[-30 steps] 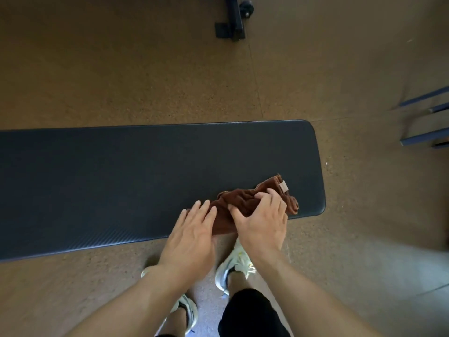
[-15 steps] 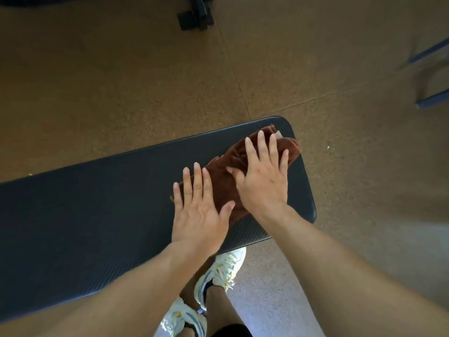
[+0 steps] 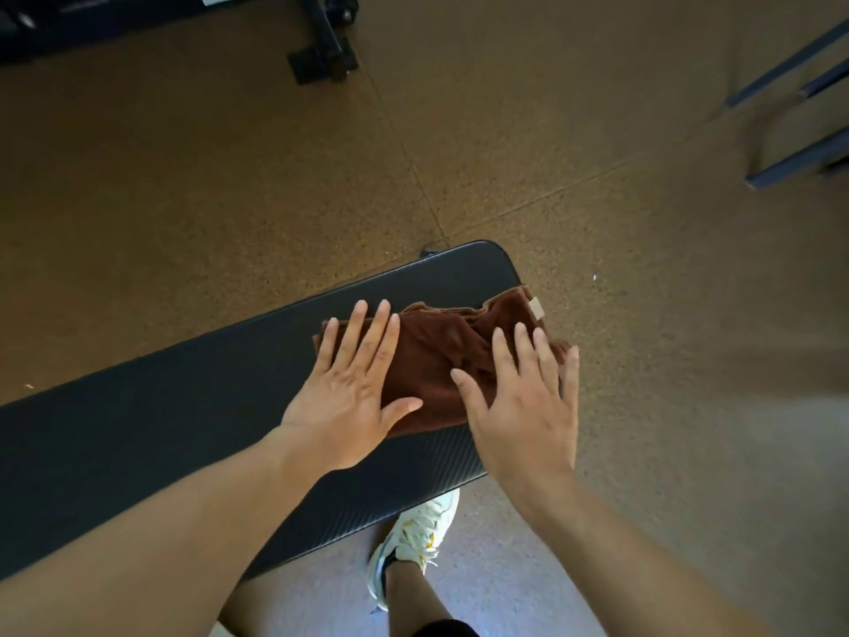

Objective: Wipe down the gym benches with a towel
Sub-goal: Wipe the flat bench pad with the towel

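A brown towel [image 3: 441, 356] lies bunched on the right end of a black padded gym bench [image 3: 183, 429] that runs from lower left to centre. My left hand [image 3: 349, 388] presses flat on the towel's left part, fingers straight and spread. My right hand [image 3: 523, 397] presses flat on its right part, fingers reaching the bench's right edge. A pale tag on the towel shows at its far right corner.
The floor is brown speckled rubber matting [image 3: 229, 200]. The black base of another piece of gym equipment [image 3: 321, 52] stands at the top. Blue metal bars [image 3: 799, 131] cross the upper right. My white shoe [image 3: 413, 544] sits on the floor below the bench.
Both hands slid the towel from the bench's near edge across to its far side, then part of the way back. The hands now sit farther apart and the towel is spread wider.
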A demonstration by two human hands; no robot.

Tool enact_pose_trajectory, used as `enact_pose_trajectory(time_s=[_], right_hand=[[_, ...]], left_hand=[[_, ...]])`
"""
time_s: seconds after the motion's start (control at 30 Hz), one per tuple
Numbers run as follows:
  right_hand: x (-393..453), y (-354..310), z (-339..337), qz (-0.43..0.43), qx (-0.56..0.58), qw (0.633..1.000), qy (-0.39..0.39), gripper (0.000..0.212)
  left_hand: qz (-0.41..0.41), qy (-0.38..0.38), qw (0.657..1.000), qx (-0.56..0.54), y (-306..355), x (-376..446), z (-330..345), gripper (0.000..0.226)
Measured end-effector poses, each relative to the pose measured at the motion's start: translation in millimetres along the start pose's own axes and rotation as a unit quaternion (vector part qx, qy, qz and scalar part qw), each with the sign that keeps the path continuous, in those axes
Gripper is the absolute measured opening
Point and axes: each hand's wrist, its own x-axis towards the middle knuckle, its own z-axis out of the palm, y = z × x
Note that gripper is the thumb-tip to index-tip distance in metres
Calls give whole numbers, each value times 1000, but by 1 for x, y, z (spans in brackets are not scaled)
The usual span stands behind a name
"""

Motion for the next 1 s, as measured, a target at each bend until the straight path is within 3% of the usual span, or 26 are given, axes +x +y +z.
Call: enact_pose_trajectory(time_s=[0.1,0.23,0.63,0.77,1.0], right_hand=[[31,-24,-1,29,49,997,-53,94],[30,-74,19,30,97,995,-25,93],[-86,-298,91,-150,76,985,-33,74],[-87,-311,101,-154,39,987,-15,80],[-49,-264,98,-221,37,974,16,64]], left_hand=[[0,37,999,-5,-1,-7,6,89],[-62,68,995,-26,-7,-28,17,89],[-175,41,983,-37,-173,-227,46,90],[-185,31,981,-45,-186,-238,45,91],[-199,1,978,-63,-137,-183,29,89]])
